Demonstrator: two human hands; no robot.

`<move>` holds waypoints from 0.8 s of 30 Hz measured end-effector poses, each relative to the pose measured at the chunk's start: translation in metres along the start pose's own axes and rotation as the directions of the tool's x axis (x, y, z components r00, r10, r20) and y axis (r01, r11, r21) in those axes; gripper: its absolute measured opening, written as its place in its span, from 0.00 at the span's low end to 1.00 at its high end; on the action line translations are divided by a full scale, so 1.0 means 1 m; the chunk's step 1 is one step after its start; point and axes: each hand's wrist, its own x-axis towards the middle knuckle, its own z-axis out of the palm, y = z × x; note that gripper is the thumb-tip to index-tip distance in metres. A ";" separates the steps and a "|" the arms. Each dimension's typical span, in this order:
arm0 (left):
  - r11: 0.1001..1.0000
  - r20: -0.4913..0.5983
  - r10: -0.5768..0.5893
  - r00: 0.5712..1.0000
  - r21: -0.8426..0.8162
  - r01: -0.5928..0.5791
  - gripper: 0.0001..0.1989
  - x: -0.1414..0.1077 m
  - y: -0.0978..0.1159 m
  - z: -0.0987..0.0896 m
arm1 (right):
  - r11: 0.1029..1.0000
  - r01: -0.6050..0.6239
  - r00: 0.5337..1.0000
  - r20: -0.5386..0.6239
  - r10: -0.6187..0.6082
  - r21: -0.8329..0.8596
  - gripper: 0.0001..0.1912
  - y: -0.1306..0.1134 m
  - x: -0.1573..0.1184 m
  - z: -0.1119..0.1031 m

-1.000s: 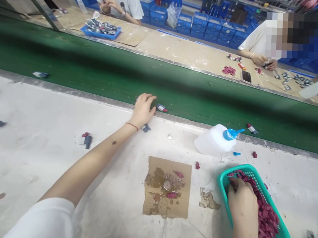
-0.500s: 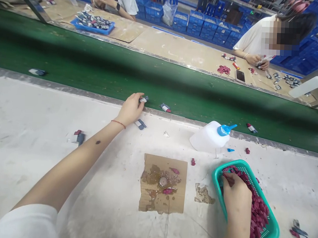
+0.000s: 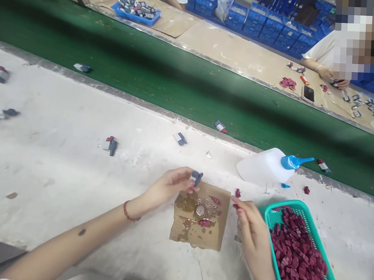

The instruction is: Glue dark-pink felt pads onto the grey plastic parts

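- Green basket [image 3: 313,228]: maroon pieces [image 3: 300,248] inside.
- Wet-stained cardboard [image 3: 214,235]: between hands.
- Left hand [image 3: 172,184]: pinching grey-blue part [image 3: 197,178] near cardboard's far edge.
- Right hand [image 3: 254,225]: pinching single maroon piece [image 3: 235,206].
- Step: looks like pairing these; next move calls for steady alignment.

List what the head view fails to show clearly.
Head view:
Held grey part: partly covered by the left hand.
Held maroon piece: mostly hidden by the right hand.
Basket: near end cut off by bottom edge.
Coworker, upper left: mostly cut off by top edge.
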 end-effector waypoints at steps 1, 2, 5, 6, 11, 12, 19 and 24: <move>1.000 -0.003 -0.010 1.000 -0.010 0.010 0.14 -0.004 -0.003 0.002 | 0.999 0.025 0.997 0.072 -0.027 0.027 0.15 -0.003 0.000 0.007; 1.000 -0.009 -0.015 1.000 -0.017 0.014 0.14 -0.007 -0.006 0.004 | 0.998 0.032 0.991 0.124 -0.038 0.047 0.14 -0.005 0.000 0.014; 0.998 -0.032 -0.001 0.999 -0.062 -0.001 0.14 -0.013 -0.012 0.009 | 0.998 0.019 0.980 0.199 -0.030 0.058 0.10 -0.008 -0.001 0.031; 0.996 -0.034 0.003 0.999 -0.088 -0.006 0.14 -0.014 -0.013 0.010 | 0.998 0.033 0.976 0.214 -0.043 0.049 0.08 -0.008 -0.001 0.035; 0.977 -0.049 -0.004 0.999 -0.212 -0.007 0.19 -0.015 -0.024 0.010 | 0.960 0.278 0.932 0.248 -0.263 -0.027 0.12 -0.002 0.001 0.044; 0.974 -0.061 -0.002 0.998 -0.225 -0.012 0.21 -0.015 -0.026 0.009 | 0.949 0.312 0.923 0.252 -0.292 -0.040 0.13 -0.001 0.001 0.045; 0.990 0.047 -0.019 0.999 -0.139 0.026 0.27 -0.016 -0.036 0.005 | 0.939 0.338 0.911 0.275 -0.308 -0.066 0.12 0.007 -0.008 0.056; 1.000 0.021 -0.018 1.000 -0.008 0.018 0.22 -0.017 -0.034 0.007 | 0.964 0.267 0.932 0.250 -0.262 0.014 0.12 0.002 -0.007 0.056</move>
